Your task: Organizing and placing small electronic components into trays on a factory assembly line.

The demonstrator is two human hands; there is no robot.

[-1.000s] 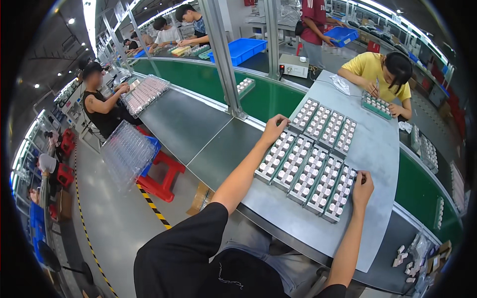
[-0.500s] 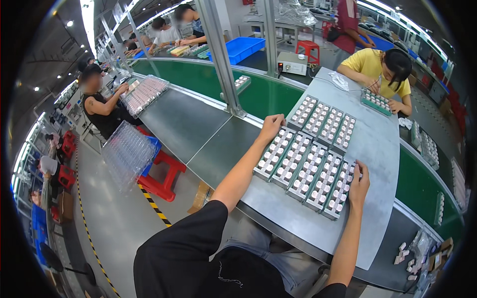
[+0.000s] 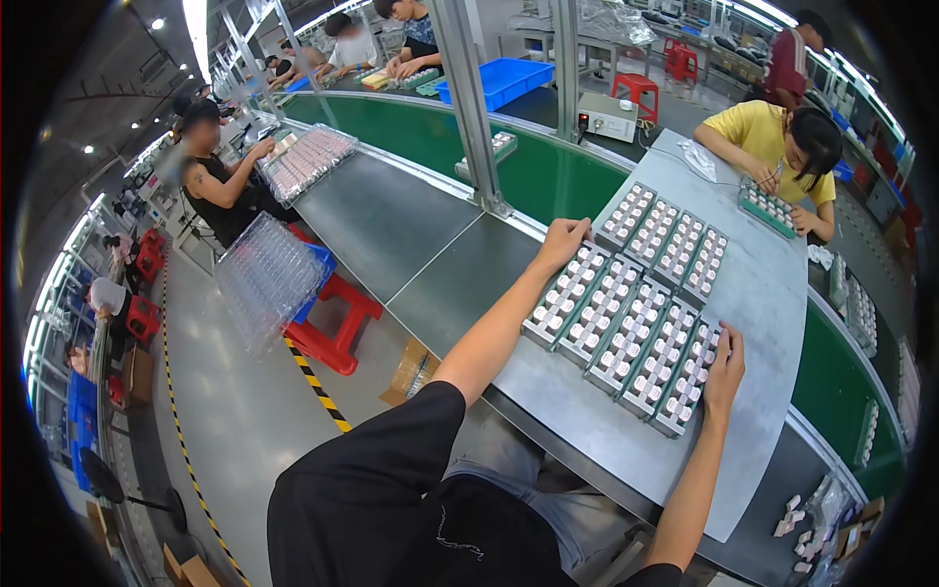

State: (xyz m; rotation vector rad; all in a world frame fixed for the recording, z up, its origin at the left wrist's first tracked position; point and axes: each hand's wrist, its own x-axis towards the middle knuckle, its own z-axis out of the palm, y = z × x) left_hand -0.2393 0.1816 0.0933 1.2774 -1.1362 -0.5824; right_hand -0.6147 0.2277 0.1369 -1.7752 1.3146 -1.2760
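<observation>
Several narrow green-and-grey trays (image 3: 630,333) stand side by side in a near row on the metal table, each filled with small round white-topped parts. At the far end of the leftmost tray, my left hand (image 3: 565,243) is closed, its fingers curled against the edge. My right hand (image 3: 724,370) grips the outer side of the rightmost tray (image 3: 688,377), fingers bent along its far part. The row lies between both hands, flat on the table. Behind it, touching or nearly so, is a second row of like trays (image 3: 663,240). The undersides of my fingers are hidden.
Across the metal table (image 3: 758,323), a person in yellow (image 3: 753,122) works on another tray (image 3: 768,209). A metal post (image 3: 469,108) rises beside the green conveyor (image 3: 533,181). Left are a red stool (image 3: 337,328) with clear plastic trays (image 3: 264,279) and a seated person in black (image 3: 220,186).
The view has swung slightly, shifting the scene rightward in the picture. My hands keep their places against the trays. A person in dark red at the back has moved right.
</observation>
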